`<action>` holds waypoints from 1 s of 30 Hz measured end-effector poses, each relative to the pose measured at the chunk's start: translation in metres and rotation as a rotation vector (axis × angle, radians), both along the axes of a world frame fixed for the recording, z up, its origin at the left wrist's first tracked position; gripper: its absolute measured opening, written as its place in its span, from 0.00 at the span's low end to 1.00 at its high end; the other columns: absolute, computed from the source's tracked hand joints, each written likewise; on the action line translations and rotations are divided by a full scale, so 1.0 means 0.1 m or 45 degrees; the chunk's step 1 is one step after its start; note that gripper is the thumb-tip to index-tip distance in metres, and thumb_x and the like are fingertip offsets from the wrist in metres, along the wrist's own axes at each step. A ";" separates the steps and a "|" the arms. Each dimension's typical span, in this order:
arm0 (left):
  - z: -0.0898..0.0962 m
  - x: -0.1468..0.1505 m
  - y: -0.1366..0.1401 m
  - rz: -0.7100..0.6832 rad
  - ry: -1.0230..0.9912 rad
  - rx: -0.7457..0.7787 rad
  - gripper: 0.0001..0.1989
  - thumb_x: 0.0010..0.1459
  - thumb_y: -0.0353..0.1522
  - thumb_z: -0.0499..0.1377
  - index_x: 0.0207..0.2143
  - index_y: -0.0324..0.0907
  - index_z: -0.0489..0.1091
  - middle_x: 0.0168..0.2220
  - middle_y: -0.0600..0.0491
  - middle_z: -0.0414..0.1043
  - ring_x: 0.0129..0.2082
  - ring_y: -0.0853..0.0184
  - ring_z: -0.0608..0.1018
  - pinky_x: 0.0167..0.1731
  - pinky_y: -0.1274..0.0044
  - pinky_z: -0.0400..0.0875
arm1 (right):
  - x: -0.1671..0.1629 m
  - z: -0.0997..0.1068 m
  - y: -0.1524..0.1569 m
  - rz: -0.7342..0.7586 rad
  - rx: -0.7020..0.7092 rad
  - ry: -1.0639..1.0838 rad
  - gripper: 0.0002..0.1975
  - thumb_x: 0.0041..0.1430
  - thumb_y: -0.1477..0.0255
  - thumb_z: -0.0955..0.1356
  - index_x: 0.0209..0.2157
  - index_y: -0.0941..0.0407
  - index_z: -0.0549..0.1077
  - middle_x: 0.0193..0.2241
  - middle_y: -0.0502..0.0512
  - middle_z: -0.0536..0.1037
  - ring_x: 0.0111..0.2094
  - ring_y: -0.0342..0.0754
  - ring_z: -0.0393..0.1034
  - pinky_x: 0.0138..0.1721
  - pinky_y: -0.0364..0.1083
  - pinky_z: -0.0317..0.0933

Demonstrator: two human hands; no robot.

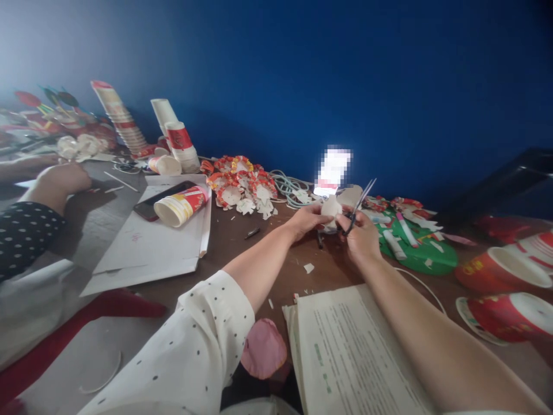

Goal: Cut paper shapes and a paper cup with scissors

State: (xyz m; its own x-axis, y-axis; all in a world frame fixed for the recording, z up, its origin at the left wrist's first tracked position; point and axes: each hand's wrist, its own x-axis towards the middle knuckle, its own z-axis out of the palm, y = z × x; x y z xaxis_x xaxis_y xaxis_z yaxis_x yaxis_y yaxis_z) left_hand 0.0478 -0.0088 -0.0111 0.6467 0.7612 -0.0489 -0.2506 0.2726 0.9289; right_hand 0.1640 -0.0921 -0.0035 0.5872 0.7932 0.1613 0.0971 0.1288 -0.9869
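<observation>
My left hand [307,222] pinches a small whitish paper piece [330,208] above the brown table. My right hand [362,235] is closed around a pair of scissors [362,202], its fingers in the dark handles and the blades pointing up and away. Both hands are close together, with the fingertips meeting around the paper. Behind them a bright, blurred-out screen [332,170] stands against the blue wall. Left of my hands lies a heap of red and white cut-paper flowers [242,184].
Right are a green sheet [436,262] with markers and scraps, and paper cups [488,270]. A printed paper stack [358,346] lies near me. Left are a phone [149,208], a yellow-red cup [180,206], stacked cups [121,118] and another person's hand [64,177].
</observation>
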 end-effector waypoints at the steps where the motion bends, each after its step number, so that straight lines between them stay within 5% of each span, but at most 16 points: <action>1: 0.00 0.00 0.00 0.010 0.007 -0.001 0.10 0.44 0.27 0.68 0.32 0.36 0.74 0.27 0.54 0.74 0.27 0.72 0.73 0.35 0.77 0.66 | 0.00 0.00 0.00 -0.004 0.001 -0.001 0.25 0.41 0.62 0.75 0.44 0.56 0.75 0.22 0.46 0.72 0.17 0.39 0.59 0.18 0.41 0.56; 11: 0.02 -0.02 0.02 0.241 -0.056 -0.094 0.09 0.46 0.28 0.67 0.30 0.37 0.72 0.27 0.55 0.73 0.26 0.73 0.74 0.31 0.78 0.66 | -0.04 0.00 -0.04 0.149 -0.151 -0.017 0.26 0.43 0.58 0.75 0.44 0.57 0.78 0.25 0.53 0.78 0.24 0.46 0.70 0.18 0.41 0.57; 30: -0.01 -0.03 0.05 0.198 -0.187 -0.177 0.08 0.45 0.22 0.64 0.30 0.36 0.73 0.26 0.54 0.74 0.26 0.73 0.75 0.34 0.79 0.68 | -0.09 -0.02 -0.05 0.205 -0.211 -0.036 0.29 0.42 0.57 0.76 0.44 0.57 0.77 0.24 0.52 0.78 0.25 0.48 0.72 0.20 0.41 0.58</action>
